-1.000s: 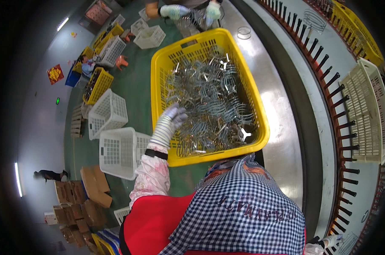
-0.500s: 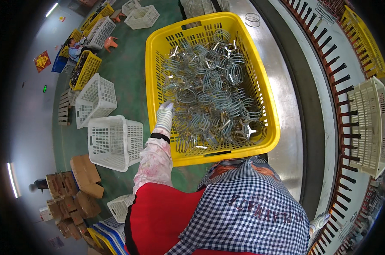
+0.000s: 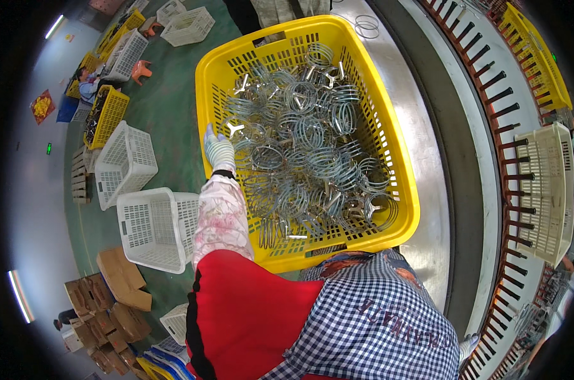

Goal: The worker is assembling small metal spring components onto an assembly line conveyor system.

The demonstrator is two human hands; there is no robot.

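A large yellow plastic basket (image 3: 397, 190) stands before me, filled with a tangle of wire coils (image 3: 309, 133) with shiny metal pieces among them. My left hand (image 3: 219, 151), in a striped light glove, is closed over the basket's left rim, next to a bright three-armed metal piece (image 3: 235, 128). Far down at the lower right, partly hidden by my checked apron, my gloved right hand (image 3: 469, 346) appears near the edge of the rack line. Its visible fingers look stretched out, with nothing seen in them.
A metal table (image 3: 420, 114) lies right of the basket, beside a dark belt (image 3: 448, 126). Further right runs a rack with many dark rods (image 3: 506, 109) and a cream crate (image 3: 543, 190). White baskets (image 3: 149, 231) and cardboard boxes (image 3: 123, 272) stand left. Someone stands beyond the basket.
My left hand has moved from over the coils just inside the left wall, out and back onto the left rim. The view has shifted, so the surroundings at left sit further left.
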